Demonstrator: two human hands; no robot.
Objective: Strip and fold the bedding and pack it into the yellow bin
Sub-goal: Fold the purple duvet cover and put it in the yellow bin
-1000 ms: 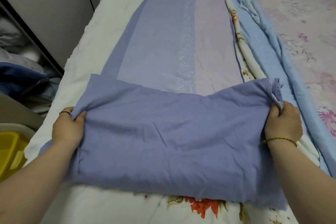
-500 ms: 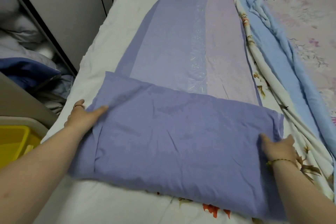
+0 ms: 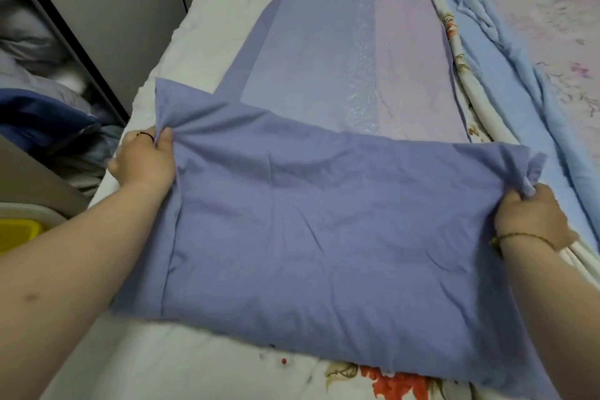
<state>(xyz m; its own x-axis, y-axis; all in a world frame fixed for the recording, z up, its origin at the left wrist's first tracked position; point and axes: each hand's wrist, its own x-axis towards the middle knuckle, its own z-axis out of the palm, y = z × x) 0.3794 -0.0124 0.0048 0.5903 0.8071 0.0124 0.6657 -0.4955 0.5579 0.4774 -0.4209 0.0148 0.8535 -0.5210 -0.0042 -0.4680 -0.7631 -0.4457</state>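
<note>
Purple sheet (image 3: 324, 221) lying lengthwise on bed (image 3: 201, 26), near end doubled over. Left hand (image 3: 146, 162) pinching folded flap's left corner, right hand (image 3: 535, 214) clenching right corner, both pulling outward, likely tensioning for next fold. Yellow bin (image 3: 18, 234) waiting at left, beside bed.
</note>
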